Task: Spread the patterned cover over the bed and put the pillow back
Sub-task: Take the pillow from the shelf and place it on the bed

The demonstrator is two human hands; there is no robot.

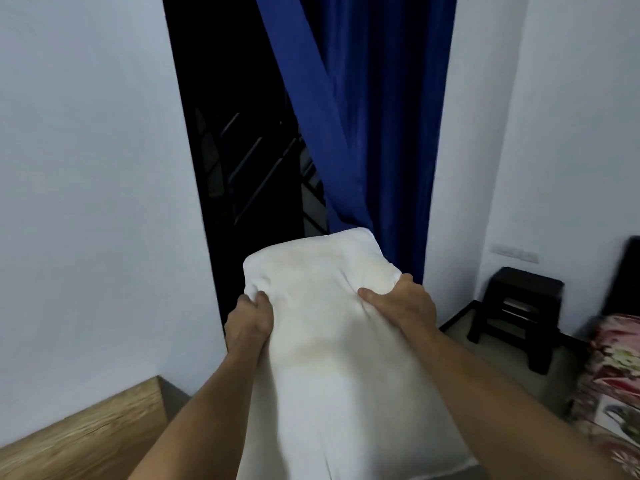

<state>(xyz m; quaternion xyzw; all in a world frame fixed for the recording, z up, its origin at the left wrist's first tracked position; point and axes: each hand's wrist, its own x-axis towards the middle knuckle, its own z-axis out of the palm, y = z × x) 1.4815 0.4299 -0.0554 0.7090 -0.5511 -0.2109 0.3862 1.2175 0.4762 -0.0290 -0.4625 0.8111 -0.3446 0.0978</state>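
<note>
Head view: both hands hold a white pillow (pixel 332 341) up in the air, in front of a blue curtain (pixel 374 133).

Both forearms reach forward and up from the lower edge. The left hand (pixel 247 318) grips the pillow's left side, fingers curled into the fabric and bunching it at the knuckles. The right hand (pixel 403 303) clamps the right side, thumb pressed across the face and the other fingers wrapped behind the edge. The pillow stands on end, its far corners leaning away toward the curtain. It is plump and creased where it is gripped, with faint yellowish staining across the middle. The patterned cover (pixel 613 368), red and floral, lies on the bed at the right edge, well apart from the pillow. A dark stool (pixel 519 306) stands by the wall beyond it.
</note>
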